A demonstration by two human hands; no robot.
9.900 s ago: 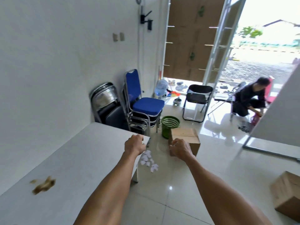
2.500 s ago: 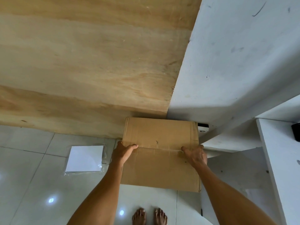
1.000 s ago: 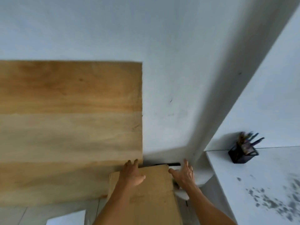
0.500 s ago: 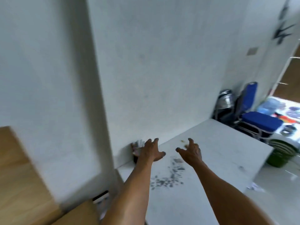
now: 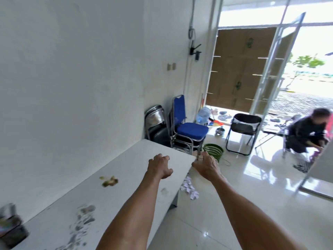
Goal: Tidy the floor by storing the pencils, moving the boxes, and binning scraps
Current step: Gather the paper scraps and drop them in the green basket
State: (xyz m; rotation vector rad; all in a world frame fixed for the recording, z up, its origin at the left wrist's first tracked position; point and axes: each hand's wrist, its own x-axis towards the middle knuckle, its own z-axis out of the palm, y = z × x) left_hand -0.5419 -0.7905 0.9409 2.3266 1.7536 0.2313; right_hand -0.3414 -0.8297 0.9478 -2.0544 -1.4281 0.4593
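Now left hand (image 5: 159,167) and right hand (image 5: 205,166) hover empty, fingers loosely curled; paper scraps (image 5: 189,188) lie on the floor (image 5: 234,204), lower centre, probably light and crumpled, best scooped in bunches.

Crumpled white paper scraps (image 5: 188,186) lie clustered on the glossy floor (image 5: 237,204) just below the frame's centre, a green slatted bin (image 5: 214,155) stands upright above them, and a blurred dark pencil holder (image 5: 12,230), filled, sits at lower left.
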